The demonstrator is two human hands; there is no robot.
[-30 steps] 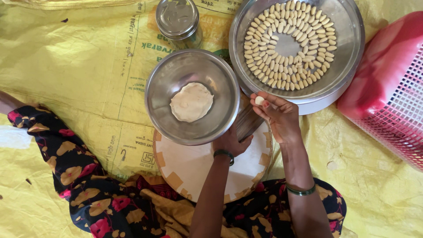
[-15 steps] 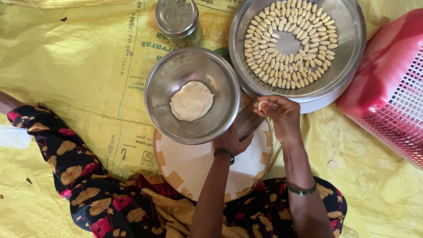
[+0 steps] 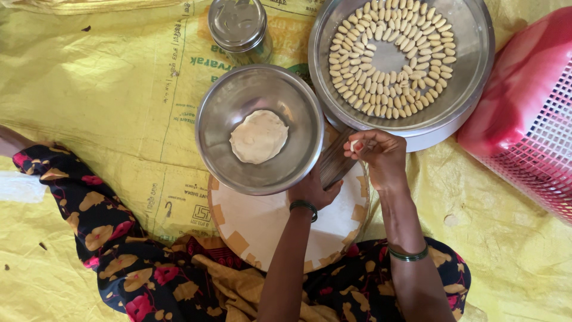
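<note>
My right hand [image 3: 381, 156] pinches a small piece of pale dough [image 3: 355, 144] at its fingertips, just below the rim of a large steel tray [image 3: 473, 77]. Several shaped dough pieces [image 3: 390, 59] lie in rings on that tray. My left hand [image 3: 313, 189] grips a ridged wooden tool [image 3: 335, 161] that slants over a round wooden board [image 3: 268, 226]. A steel bowl [image 3: 298, 101] with a flat disc of dough [image 3: 258, 136] rests on the board's far left edge, touching my left hand.
A lidded steel jar [image 3: 238, 25] stands beyond the bowl. A pink plastic basket [image 3: 530, 113] lies at the right. Yellow printed sheeting [image 3: 95, 89] covers the floor. My lap in dark floral cloth [image 3: 131, 262] fills the near edge.
My right hand has shifted slightly, turning the small dough piece at its fingertips. The left hand, tool, bowl and tray have stayed put.
</note>
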